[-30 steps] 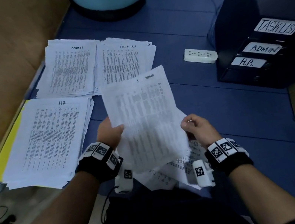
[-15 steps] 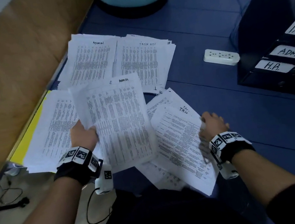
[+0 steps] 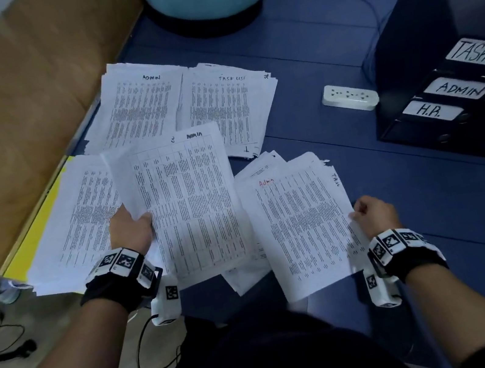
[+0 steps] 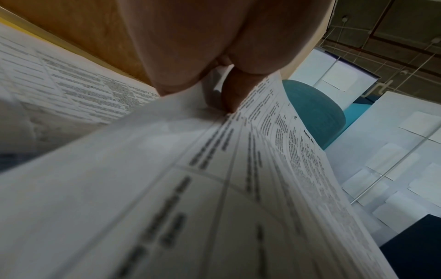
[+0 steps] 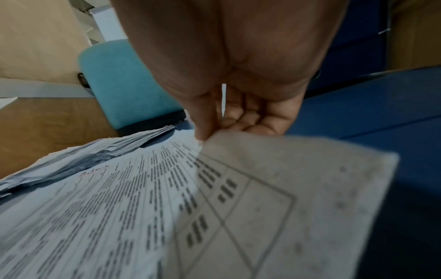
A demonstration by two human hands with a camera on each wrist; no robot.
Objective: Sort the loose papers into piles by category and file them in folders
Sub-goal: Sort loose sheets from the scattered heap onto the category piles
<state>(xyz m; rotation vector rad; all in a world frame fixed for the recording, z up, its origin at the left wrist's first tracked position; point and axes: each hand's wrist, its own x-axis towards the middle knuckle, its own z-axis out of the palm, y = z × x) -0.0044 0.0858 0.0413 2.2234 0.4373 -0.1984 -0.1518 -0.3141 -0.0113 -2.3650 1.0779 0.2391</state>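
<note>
Black wristbands (image 3: pixel 114 290) carry white blocks printed with square markers.

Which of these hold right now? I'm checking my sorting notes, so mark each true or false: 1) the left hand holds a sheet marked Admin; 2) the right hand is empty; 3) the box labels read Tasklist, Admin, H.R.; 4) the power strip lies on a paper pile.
1) True: the left hand grips the black-headed Admin sheet.
2) False: the right hand pinches the edge of the red-headed Admin sheet.
3) True: the file box shows those labels.
4) False: the power strip lies on the bare blue surface.
</note>
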